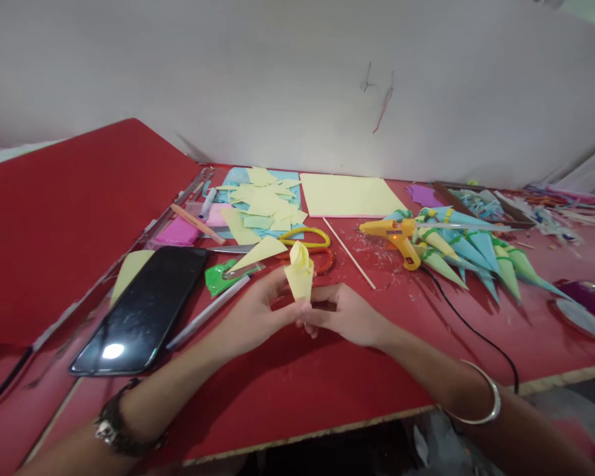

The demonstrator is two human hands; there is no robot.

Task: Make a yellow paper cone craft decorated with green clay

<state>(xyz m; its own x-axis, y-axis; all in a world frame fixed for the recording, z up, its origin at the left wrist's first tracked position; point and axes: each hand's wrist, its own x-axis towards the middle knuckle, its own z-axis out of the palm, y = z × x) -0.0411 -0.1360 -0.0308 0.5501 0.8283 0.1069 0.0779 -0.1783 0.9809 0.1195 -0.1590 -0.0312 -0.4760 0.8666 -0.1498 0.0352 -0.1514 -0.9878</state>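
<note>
Over the front middle of the red table, a small yellow paper cone (298, 281) stands upright with its point down and a rolled, bud-like piece of paper at its top. My left hand (258, 311) pinches the cone near its lower end from the left. From the right, the fingers of my right hand (347, 314) close on the same lower end, and both thumbs meet in front of it. The cone's tip is hidden by the fingers. Just behind lie scissors (307, 236) with yellow and red handles and a loose yellow paper piece (260, 253).
A black phone (141, 311) and a white pen (208, 312) lie left. Yellow paper scraps (268, 198), a yellow sheet (352, 194) and a thin stick (350, 254) are farther back. Right, an orange glue gun (394, 238) with a cord (469, 320) rests by several blue-green paper cones (480, 248).
</note>
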